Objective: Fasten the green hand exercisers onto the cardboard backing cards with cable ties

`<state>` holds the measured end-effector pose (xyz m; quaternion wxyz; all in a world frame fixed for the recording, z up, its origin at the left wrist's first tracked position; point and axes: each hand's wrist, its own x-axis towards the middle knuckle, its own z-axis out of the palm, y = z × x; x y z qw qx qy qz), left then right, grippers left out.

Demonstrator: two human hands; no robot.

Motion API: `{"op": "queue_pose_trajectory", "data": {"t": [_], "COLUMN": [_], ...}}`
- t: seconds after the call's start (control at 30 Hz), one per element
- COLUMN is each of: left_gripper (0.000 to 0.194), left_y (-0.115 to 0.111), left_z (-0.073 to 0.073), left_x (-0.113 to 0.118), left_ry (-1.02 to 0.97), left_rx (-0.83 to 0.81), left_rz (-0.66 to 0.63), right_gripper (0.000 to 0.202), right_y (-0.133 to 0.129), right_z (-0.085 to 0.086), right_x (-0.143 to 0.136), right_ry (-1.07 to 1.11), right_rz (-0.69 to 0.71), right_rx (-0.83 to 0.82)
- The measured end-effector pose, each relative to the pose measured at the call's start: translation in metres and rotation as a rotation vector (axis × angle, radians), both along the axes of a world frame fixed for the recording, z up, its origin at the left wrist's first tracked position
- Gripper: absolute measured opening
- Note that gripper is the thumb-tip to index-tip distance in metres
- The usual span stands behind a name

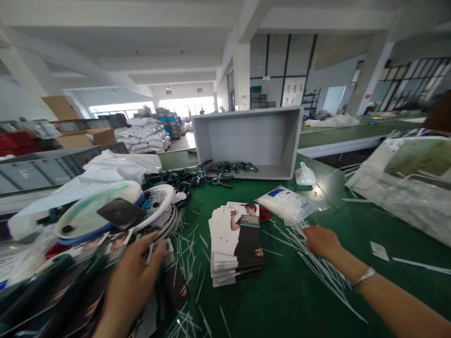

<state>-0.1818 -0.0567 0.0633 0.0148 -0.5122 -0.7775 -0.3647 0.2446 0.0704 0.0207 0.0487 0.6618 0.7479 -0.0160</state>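
My left hand [132, 281], smeared by motion, is over printed cards and dark green-handled tools [81, 281] at the lower left. Its thumb and forefinger curve toward each other; whether anything is between them is unclear. On the right, my right hand [322, 241] has its fingers closed at the upper end of a loose bundle of white cable ties [326, 277], the fingertips partly hidden. Between my hands lies a fanned stack of printed cards [234, 239]. A plastic bag of white material [283, 202] touches the upper end of the bundle.
A grey crate [246, 141] lies on its side at the back, dark spring clamps [229, 169] in and before it. Round tubs [155, 206] stand at left. Cut tie ends [185, 249] litter the green table [282, 300]. A large clear bag [401, 197] lies at right.
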Motion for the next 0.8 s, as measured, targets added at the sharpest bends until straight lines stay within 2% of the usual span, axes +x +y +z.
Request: {"op": "queue_pose_trajectory", "data": {"t": [0.07, 0.17, 0.23, 0.33, 0.43, 0.5, 0.6, 0.7, 0.8], "left_gripper": [0.057, 0.066, 0.064, 0.048, 0.039, 0.038, 0.037, 0.045, 0.061], "left_y": [0.029, 0.067, 0.085, 0.099, 0.101, 0.097, 0.086, 0.073, 0.064], "left_z": [-0.018, -0.041, -0.049, -0.051, -0.045, -0.037, -0.027, -0.021, -0.019], "left_x": [0.041, 0.083, 0.091, 0.080, 0.068, 0.069, 0.084, 0.104, 0.124], "left_ry": [-0.053, -0.048, -0.064, -0.163, -0.246, -0.329, -0.504, -0.758, -1.090], "left_rx": [-0.226, -0.420, -0.455, -0.465, -0.489, -0.513, -0.555, -0.557, -0.464], "left_rz": [-0.218, -0.264, -0.246, -0.273, -0.291, -0.293, -0.336, -0.437, -0.493], "right_gripper": [0.021, 0.022, 0.022, 0.021, 0.026, 0.026, 0.031, 0.033, 0.033], "right_y": [0.001, 0.001, 0.000, -0.005, -0.013, -0.018, -0.025, -0.027, -0.027], "right_z": [-0.001, 0.003, 0.007, 0.007, 0.004, 0.002, 0.003, 0.012, 0.026], "right_x": [0.001, 0.008, 0.017, 0.034, 0.045, 0.048, 0.046, 0.032, 0.006], "right_ry": [0.068, 0.211, 0.322, 0.504, 0.690, 0.965, 1.412, 1.556, 1.599], "right_rz": [-0.016, -0.051, -0.076, -0.109, -0.160, -0.226, -0.267, -0.174, -0.046], "right_rx": [0.022, 0.042, 0.038, -0.007, -0.074, -0.172, -0.355, -0.420, -0.363]}}
